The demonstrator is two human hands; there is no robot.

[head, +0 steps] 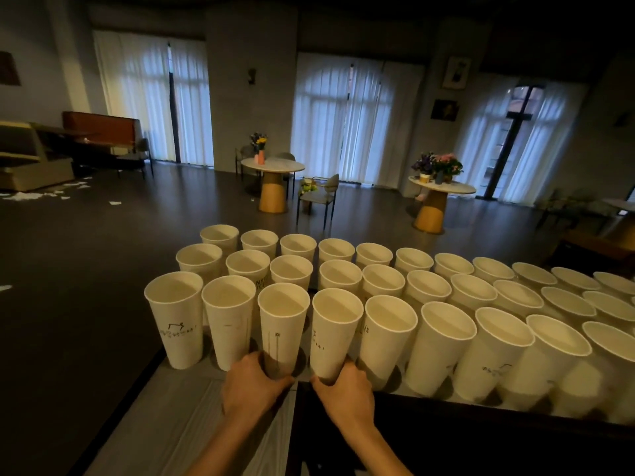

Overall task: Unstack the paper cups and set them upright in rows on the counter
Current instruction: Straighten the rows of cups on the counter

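The left hand (252,386) is curling its fingers round the base of the third cup (282,324) in the nearest row, and the right hand (345,389) is gripping the fourth cup (335,333) beside it, at 3 o'clock. Both cups are standing upright on the counter (192,407), with three rows of cups (426,293) stretching toward 2 o'clock.

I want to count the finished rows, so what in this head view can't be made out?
- Rows of white paper cups: cut off by the right edge; total unknown.
- Rightmost cups: blurred.
- Bases of the two gripped cups: hidden by left hand and right hand.
- Cup print: too small to read.
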